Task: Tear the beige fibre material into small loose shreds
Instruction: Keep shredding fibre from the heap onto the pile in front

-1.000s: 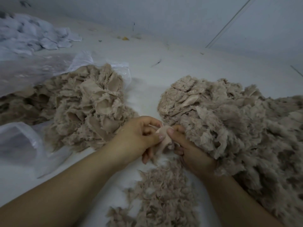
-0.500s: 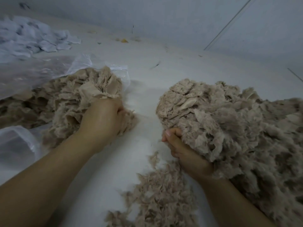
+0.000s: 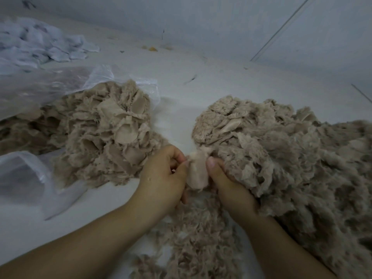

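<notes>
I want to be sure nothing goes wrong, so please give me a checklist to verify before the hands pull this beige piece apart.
1. Both hands grip the piece: ok. The left hand and the right hand pinch the beige piece from opposite sides.
2. Piece free of the big pile on the right: cannot tell; its upper edge touches that pile.
3. Landing place for shreds: ok. The loose shreds lie directly below the hands.
4. More material within reach: ok. The pile on the plastic bag lies beside the left hand.
5. Plastic bag away from the hands: ok.
</notes>
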The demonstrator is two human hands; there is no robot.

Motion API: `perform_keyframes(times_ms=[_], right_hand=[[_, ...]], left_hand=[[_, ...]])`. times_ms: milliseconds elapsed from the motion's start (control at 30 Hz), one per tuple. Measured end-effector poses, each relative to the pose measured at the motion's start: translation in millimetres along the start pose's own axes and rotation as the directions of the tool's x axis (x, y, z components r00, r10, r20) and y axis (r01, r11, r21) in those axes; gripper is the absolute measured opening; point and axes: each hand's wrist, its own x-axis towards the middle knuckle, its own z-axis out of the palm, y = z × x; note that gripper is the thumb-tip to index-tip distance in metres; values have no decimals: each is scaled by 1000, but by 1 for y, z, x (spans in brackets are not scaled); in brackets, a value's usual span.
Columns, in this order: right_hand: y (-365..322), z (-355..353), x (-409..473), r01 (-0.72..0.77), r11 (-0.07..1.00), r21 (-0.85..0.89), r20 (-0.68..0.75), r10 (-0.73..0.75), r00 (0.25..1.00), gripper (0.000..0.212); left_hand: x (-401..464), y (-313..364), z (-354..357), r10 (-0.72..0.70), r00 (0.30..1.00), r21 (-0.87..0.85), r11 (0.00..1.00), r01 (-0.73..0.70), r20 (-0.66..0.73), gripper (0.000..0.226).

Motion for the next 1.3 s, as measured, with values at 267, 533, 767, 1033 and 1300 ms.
perform_keyframes(times_ms=[267,533,767,1033,1300], right_hand=[[-1,-5,7,-71,993,-98,-44,67,997,41],[-3,-6,4,-201,968,152,147,178,973,30],[3,-3,6,-180,981,73,1,180,984,29],[-2,-1,3,-164,984,70,27,163,986,35],[-1,-31,19,-214,908,360,-109,269,957,64]], left_hand=[[17,14,-8,126,986,312,938,-153,105,21],[43,14,-2,-11,1000,86,996,11,-2,24],[27,19,-41,-79,925,616,766,-182,372,24],[16,25,-18,7,989,135,990,-28,150,13],[53,18,-71,374,923,972,167,-165,92,9]])
